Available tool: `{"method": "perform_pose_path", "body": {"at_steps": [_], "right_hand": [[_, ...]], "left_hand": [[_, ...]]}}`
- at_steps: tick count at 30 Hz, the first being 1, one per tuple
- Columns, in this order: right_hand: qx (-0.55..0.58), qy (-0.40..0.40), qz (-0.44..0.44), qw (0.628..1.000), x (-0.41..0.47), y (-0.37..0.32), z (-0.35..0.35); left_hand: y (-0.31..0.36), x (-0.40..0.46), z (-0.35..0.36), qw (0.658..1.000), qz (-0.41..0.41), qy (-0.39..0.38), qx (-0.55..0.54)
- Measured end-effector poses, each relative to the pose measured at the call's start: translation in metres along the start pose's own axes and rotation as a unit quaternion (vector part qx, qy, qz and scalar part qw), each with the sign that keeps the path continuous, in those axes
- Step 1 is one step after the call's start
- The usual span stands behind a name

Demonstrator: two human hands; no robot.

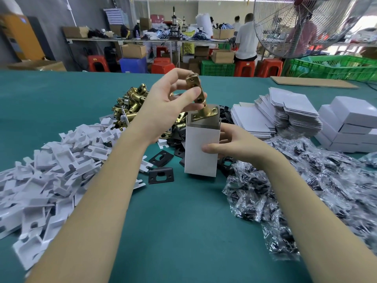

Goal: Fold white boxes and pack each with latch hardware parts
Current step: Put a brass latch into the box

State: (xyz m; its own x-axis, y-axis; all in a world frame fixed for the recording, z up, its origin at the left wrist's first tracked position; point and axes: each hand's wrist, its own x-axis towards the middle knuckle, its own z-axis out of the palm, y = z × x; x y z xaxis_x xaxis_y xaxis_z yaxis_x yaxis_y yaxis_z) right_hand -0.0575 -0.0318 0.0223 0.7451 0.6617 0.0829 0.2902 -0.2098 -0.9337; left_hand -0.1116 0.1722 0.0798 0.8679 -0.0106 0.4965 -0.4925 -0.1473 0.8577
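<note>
A white box (201, 152) stands upright on the green table (177, 221) with its top open. My right hand (234, 145) grips its right side, thumb on the front face. My left hand (169, 105) holds a brass latch (196, 92) by its faceplate above the opening; the latch's lower end and a brass plate (206, 114) sit in the box mouth. A heap of brass latches (132, 103) lies behind my left hand. Black strike plates (161, 175) lie on the table beside the box.
White plastic inserts (47, 180) are heaped at the left. Clear bags of dark screws (306, 190) spread at the right. Flat white box blanks (285, 113) and closed white boxes (350, 123) are stacked at the back right. A fan (302, 25) and seated people are beyond the table.
</note>
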Motion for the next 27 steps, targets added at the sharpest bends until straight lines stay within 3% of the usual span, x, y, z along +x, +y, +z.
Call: {"method": "perform_pose_path", "body": {"at_steps": [8, 27], "right_hand": [[-0.008, -0.010, -0.013, 1.000, -0.0005, -0.0022, 0.0003], [-0.004, -0.013, -0.005, 1.000, -0.0008, -0.0004, -0.0026]], "left_hand": [[-0.0007, -0.0005, -0.0019, 0.976, 0.010, 0.000, 0.219], [-0.0026, -0.0005, 0.0025, 0.978, 0.056, 0.010, 0.201]]}}
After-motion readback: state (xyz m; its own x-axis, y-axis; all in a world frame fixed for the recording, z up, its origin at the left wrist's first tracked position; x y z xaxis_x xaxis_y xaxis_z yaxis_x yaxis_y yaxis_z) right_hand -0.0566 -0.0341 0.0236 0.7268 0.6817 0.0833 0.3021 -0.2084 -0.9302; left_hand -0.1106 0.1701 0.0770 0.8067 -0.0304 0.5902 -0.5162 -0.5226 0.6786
